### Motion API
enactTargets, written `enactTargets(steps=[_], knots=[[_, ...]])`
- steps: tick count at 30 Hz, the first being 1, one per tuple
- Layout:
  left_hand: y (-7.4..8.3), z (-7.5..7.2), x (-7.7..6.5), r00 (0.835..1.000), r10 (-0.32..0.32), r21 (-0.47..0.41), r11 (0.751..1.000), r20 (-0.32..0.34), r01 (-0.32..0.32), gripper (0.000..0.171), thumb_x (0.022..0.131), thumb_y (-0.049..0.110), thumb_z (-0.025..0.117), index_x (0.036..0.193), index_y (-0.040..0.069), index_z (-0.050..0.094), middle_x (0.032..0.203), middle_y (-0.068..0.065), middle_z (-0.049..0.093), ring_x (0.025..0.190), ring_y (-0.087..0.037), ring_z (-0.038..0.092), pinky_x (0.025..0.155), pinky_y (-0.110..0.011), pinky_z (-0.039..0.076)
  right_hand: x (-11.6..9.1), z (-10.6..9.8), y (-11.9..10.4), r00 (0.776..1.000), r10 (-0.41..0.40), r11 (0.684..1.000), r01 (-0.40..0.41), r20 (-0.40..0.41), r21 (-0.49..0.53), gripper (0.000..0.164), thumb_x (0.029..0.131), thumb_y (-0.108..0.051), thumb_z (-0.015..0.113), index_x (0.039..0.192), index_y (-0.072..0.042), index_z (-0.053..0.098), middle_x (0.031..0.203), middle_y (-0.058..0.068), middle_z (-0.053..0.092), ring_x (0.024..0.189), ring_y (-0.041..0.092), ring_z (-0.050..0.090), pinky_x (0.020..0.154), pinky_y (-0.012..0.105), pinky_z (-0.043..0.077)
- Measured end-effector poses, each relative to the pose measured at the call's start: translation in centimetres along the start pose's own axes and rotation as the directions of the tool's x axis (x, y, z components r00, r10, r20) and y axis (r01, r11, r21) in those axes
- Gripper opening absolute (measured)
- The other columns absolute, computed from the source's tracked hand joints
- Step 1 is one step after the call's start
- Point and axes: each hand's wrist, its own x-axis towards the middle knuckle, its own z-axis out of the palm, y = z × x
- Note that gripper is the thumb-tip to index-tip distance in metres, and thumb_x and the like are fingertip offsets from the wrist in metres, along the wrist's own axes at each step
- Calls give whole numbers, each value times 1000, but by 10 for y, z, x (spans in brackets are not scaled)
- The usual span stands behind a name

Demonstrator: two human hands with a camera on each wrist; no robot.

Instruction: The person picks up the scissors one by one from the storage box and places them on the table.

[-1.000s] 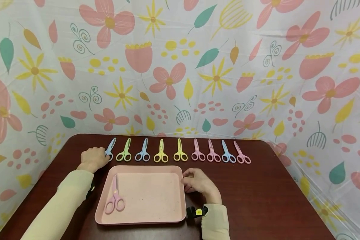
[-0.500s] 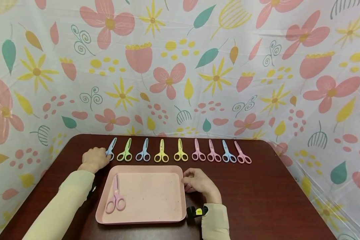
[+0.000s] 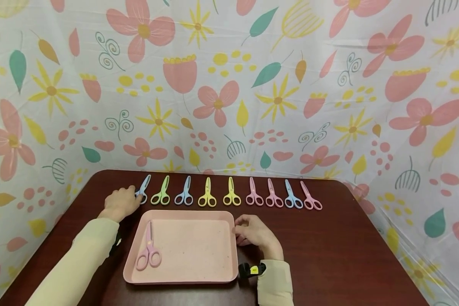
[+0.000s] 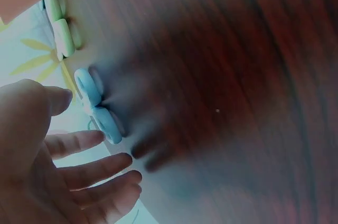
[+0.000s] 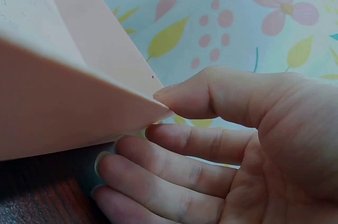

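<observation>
My left hand (image 3: 120, 203) is at the near end of the leftmost blue scissors (image 3: 144, 188), partly covering a handle loop in the head view. In the left wrist view, the thumb and fingers of that hand are spread around the blue handle loops (image 4: 92, 94), which lie on the table; whether the index fingertip touches them I cannot tell. My right hand (image 3: 255, 233) pinches the pink tray (image 5: 105, 86) at its right side, thumb on the rim and fingers outside the wall. Pink scissors (image 3: 149, 250) lie inside the tray, at its left.
A row of scissors runs along the table's back: green scissors (image 3: 162, 191), blue, yellow, pink, and at its right end pink scissors (image 3: 310, 196). Behind stands a flower-printed curtain (image 3: 229, 85). The dark wooden table (image 3: 329, 250) extends to the right of the tray.
The head view has shifted slightly, so everything appears a little farther right. Both hands, the tray and the scissors otherwise stay as they were.
</observation>
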Motion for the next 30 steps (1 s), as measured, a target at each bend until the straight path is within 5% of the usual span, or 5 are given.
enactTargets(steps=[5, 15, 30], knots=[[6, -4, -7, 1000, 5, 47, 999, -28, -4, 46, 97, 31, 54, 119, -9, 50, 100, -33, 56, 93, -51, 55, 70, -62, 45, 0, -1, 0, 1000, 0, 1000, 0, -3, -1, 24, 88, -9, 65, 108, 4, 60, 77, 10, 64, 68, 30, 67, 66, 43, 56], [28, -18, -26, 987, 138, 134, 983, -85, -126, 38, 95, 30, 58, 113, -4, 60, 97, -23, 56, 95, -44, 54, 67, -59, 46, -1, -1, 1, 1000, -5, 1000, 5, 10, 8, 26, 88, -9, 65, 109, 6, 60, 78, 11, 66, 69, 30, 68, 67, 43, 56], [49, -19, -56, 971, 204, 127, 974, -124, -189, 36, 94, 31, 61, 110, -1, 65, 98, -20, 58, 92, -41, 55, 71, -58, 45, -1, 3, -1, 1000, 7, 1000, -7, -16, 17, 24, 88, -8, 65, 108, 4, 60, 77, 11, 66, 66, 28, 67, 65, 44, 56]])
